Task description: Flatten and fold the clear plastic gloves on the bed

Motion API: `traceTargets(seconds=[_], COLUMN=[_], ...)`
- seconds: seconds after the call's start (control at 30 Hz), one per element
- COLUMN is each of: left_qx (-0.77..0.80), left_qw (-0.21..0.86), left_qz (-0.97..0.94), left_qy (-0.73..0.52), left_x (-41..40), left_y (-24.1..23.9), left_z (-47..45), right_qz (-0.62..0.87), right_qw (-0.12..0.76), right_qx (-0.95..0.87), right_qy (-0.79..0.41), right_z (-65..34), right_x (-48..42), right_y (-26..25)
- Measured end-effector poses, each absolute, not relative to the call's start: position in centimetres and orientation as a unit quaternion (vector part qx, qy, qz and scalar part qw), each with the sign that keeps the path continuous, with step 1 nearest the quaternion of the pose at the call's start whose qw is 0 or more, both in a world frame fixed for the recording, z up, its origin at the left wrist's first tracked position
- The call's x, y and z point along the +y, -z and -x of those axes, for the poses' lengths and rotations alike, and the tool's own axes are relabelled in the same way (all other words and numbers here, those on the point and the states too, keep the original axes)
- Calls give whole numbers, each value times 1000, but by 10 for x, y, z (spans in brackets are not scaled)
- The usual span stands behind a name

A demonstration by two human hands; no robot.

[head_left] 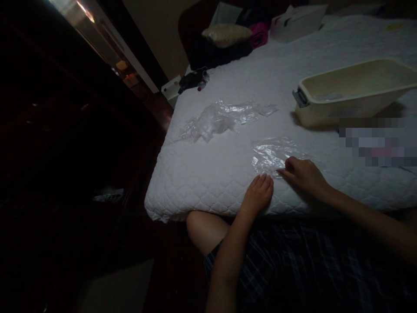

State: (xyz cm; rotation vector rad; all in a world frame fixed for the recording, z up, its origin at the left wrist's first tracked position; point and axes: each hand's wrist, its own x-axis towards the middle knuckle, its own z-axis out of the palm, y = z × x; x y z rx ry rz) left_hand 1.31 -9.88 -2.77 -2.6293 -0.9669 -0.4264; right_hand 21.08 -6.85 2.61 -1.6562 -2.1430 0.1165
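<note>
A clear, shiny plastic bag (269,154) lies spread on the white quilted bed near its front edge. My left hand (260,191) rests on the quilting at the bag's near edge, its fingers stretched out and lying flat. Over the bag's near right part, my right hand (306,176) is closed, with curled fingers and the thumb pointing left; it seems to grip the film, though the fingertips partly hide the contact. Farther back on the bed lies a crumpled heap of similar clear plastic bags (215,121).
A cream plastic bin (352,111) with a grey latch stands at the right. Beside it, one patch is pixelated. White boxes (299,24), a pale filled bag (228,34) and a pink roll (259,34) sit at the back. Dark furniture stands left of the bed.
</note>
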Motion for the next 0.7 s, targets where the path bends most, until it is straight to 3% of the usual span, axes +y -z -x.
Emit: traceTargets(seconds=[0.33,0.53,0.7], left_qx=[-333,-334,-337], left_qw=[135,142,148], left_qz=[919,916,917], left_qy=[163,168,152], left_x=[-99,-99,-98], left_y=[26,26,28], left_z=[-14,-14,-15], right_qz=[542,474,413], right_qw=[223,274,214], right_qx=[-810,-833,-882], right_qy=[7,82,73], right_z=[-210,-208,-208], right_x=[-60,-67,-68], right_y=[-19,-21,-7])
